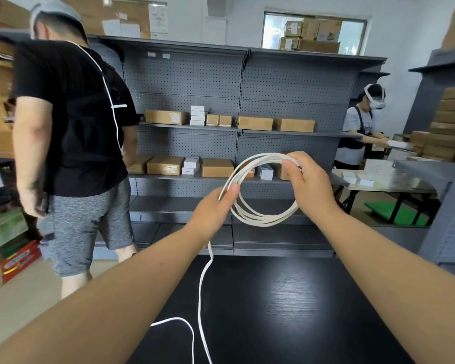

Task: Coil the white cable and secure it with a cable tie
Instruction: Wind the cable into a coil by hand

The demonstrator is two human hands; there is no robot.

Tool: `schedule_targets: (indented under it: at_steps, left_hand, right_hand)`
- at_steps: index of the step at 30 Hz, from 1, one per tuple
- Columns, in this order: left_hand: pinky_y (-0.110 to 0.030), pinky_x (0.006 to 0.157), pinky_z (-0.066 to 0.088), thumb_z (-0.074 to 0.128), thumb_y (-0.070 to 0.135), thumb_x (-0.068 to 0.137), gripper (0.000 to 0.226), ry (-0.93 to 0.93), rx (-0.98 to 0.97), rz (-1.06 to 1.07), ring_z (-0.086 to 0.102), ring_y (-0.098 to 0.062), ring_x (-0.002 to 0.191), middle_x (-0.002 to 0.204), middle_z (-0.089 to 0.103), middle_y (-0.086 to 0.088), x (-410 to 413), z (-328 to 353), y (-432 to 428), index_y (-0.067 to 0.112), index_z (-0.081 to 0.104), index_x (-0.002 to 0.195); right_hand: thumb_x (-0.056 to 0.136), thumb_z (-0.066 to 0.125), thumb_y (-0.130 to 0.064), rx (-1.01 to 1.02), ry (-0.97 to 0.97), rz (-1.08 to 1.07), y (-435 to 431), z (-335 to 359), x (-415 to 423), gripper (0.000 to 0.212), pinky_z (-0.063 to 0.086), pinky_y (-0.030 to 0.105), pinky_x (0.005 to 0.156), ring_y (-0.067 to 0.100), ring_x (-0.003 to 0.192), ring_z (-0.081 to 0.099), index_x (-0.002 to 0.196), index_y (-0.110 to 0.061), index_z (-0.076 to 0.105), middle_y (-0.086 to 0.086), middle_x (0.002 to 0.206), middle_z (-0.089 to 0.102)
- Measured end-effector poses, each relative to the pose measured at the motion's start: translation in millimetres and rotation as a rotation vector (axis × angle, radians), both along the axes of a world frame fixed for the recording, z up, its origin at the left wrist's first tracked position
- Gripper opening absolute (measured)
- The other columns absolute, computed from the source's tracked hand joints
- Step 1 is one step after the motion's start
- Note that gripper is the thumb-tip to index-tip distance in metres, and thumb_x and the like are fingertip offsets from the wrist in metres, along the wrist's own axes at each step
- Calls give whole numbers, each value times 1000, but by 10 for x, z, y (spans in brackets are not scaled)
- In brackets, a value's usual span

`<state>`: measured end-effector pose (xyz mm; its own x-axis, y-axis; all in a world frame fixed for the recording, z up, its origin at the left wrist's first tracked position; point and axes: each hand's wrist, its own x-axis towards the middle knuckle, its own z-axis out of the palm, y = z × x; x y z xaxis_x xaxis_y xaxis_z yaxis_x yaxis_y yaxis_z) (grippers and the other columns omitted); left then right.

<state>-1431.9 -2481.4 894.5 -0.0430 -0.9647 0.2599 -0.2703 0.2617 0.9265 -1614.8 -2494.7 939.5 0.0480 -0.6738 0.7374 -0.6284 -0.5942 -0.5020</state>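
A white cable (258,219) is wound into several loops that hang in the air between my hands, above the far end of a black table (286,298). My right hand (310,185) grips the top right of the coil, fingers curled over the strands. My left hand (216,203) pinches the coil's left side between thumb and fingers. From under the left hand the loose tail of the cable drops to the table, bends near the left edge and runs off the bottom of the view. No cable tie is visible.
A person in a black shirt (71,127) stands close on the left. Grey pegboard shelving (234,127) with cardboard boxes faces me. Another person with a headset (363,127) works at a table on the right. Colourful boxes (5,245) sit on the floor at left.
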Motion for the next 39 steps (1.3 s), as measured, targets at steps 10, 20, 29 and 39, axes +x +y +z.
schedule_targets:
  at_steps: [10,20,29,39]
  left_hand:
    - [-33,76,45,40,47,94,36,158,-131,134,61,-17,80,89,71,-1,-155,-25,-119,21,58,79]
    - [-36,70,45,36,41,98,30,293,-191,216,58,-17,67,61,54,5,-189,-12,-141,18,49,84]
    - [-38,56,47,31,41,98,35,38,-324,370,47,-25,58,65,44,-7,-23,139,-193,11,39,84]
    - [-27,48,24,32,35,99,35,-253,-399,365,33,-21,60,64,43,-3,197,316,-197,3,41,88]
  right_hand:
    - [97,42,-23,17,-212,-12,-62,-88,52,11,34,10,58,2,65,45,92,-21,52,-15,72,48]
    - [96,42,-33,62,-496,4,-131,-273,288,16,40,33,66,9,62,43,92,-28,56,-14,67,49]
    - [99,36,-29,224,-451,-1,-58,-439,401,25,47,27,68,9,63,55,84,-20,53,-5,68,55]
    - [96,38,-41,339,-156,57,-49,-369,356,30,42,32,88,14,104,57,116,-22,50,-6,110,60]
